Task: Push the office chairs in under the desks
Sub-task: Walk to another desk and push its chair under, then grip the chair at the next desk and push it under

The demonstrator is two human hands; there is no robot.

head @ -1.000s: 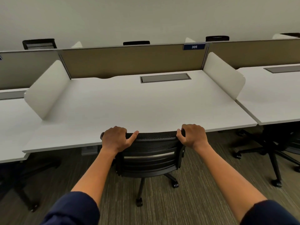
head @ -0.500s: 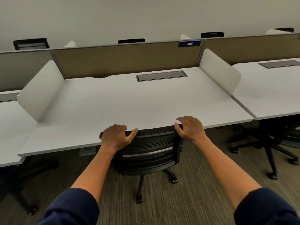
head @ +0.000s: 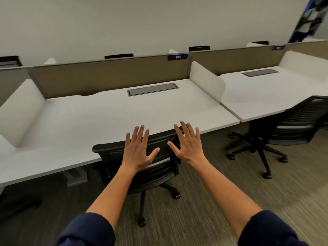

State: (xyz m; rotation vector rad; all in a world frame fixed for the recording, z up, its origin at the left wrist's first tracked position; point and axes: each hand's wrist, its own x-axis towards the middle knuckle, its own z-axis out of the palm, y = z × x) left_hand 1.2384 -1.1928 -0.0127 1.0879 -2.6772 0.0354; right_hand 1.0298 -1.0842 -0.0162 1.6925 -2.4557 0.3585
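Note:
A black mesh office chair (head: pixel 113 157) stands pushed in against the front edge of the white desk (head: pixel 99 118), its seat hidden under the top. My left hand (head: pixel 137 150) hovers over the chair back with fingers spread, holding nothing. My right hand (head: pixel 189 144) is open too, just off the chair's right top corner. A second black office chair (head: pixel 294 125) stands at the neighbouring desk (head: pixel 266 93) on the right, its back against the desk edge and its wheeled base out on the carpet.
White side dividers (head: pixel 206 80) and a tan back panel (head: pixel 110 79) bound the desk. A grey cable hatch (head: pixel 152 89) is set in the top. Tops of other chairs show beyond the panel. Striped carpet (head: pixel 195 219) lies in front.
Both hands have let go of the chair back and opened with fingers spread. The view has swung to the right, bringing the second chair into sight.

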